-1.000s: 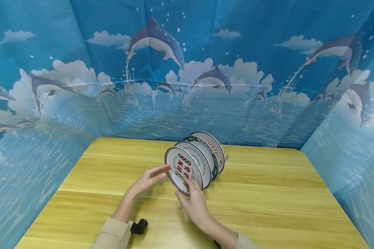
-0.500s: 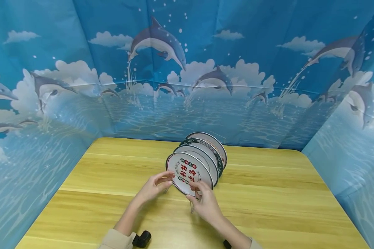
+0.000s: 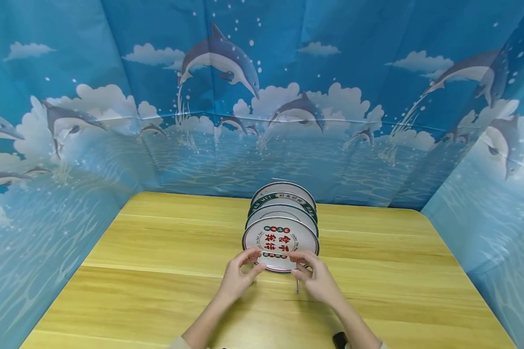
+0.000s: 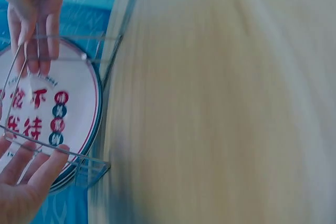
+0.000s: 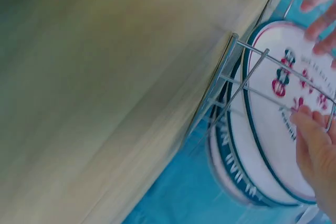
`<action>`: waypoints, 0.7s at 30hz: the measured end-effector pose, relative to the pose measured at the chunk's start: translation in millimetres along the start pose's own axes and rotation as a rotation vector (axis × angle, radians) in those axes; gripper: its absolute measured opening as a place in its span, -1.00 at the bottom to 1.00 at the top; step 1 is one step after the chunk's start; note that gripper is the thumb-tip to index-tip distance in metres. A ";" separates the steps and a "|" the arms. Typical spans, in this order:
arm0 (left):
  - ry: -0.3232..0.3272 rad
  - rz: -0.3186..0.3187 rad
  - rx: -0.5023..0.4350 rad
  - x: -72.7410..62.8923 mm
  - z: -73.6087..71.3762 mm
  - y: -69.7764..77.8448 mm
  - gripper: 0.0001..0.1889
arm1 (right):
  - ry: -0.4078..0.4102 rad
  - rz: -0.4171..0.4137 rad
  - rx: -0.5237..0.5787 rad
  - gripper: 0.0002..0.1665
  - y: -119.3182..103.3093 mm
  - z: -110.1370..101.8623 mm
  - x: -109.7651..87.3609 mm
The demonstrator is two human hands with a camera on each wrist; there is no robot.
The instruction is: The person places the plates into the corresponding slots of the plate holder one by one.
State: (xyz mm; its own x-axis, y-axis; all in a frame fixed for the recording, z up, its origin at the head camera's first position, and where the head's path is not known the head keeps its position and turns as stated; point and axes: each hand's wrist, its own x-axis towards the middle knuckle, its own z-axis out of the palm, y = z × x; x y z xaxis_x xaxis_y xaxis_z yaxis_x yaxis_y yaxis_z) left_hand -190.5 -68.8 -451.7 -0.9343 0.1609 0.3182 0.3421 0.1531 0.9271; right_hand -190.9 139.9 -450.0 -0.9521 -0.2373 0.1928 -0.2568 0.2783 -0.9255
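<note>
Several round plates stand on edge, one behind another, in a metal wire rack. The front plate is white with red characters and a dark rim; a plate with a green lettered band shows farther back. My left hand pinches the left side of the rack's front wire loop. On the right side of that loop, the thumb and fingers of my right hand grip the wire. In the right wrist view, the rack's side wires run along the plates' lower edges.
The rack stands on a yellow wood-grain table. Behind the table and along both sides hangs a blue curtain printed with dolphins. A black device is at my right wrist.
The rack with its plates has turned from a slant to face me squarely. Both hands have moved right and now hold its front wire on either side.
</note>
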 end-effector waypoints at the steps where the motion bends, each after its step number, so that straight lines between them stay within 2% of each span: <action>1: 0.009 0.006 0.002 -0.1 2.9 4.5 -0.63 | -0.011 -0.005 0.012 -0.55 1.2 -3.7 1.0; 4: 0.027 0.006 0.007 0.4 10.2 12.4 -0.63 | -0.049 -0.051 0.013 -0.56 5.0 -13.6 4.5; 8: 0.046 -0.003 0.006 2.3 17.8 15.1 -0.60 | -0.080 -0.103 -0.013 -0.58 9.1 -23.2 8.4; 15: 0.066 0.012 0.016 3.3 21.9 13.2 -0.60 | -0.110 -0.074 -0.011 -0.56 12.6 -29.6 11.5; 19: 0.047 -0.004 0.031 5.2 22.4 -3.3 -0.57 | -0.130 -0.058 -0.006 -0.54 14.2 -31.6 11.3; 21: 0.026 0.006 0.064 6.6 20.8 -13.7 -0.54 | -0.114 -0.102 -0.057 -0.53 12.8 -33.4 9.0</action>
State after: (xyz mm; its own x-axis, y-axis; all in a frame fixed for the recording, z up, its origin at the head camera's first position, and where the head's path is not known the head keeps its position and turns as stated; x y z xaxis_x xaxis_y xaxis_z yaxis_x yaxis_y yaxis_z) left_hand -199.3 -49.5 -466.5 -0.9342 0.1370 0.3294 0.3526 0.2141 0.9109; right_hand -208.4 172.4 -449.2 -0.8964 -0.3700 0.2439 -0.3634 0.2986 -0.8825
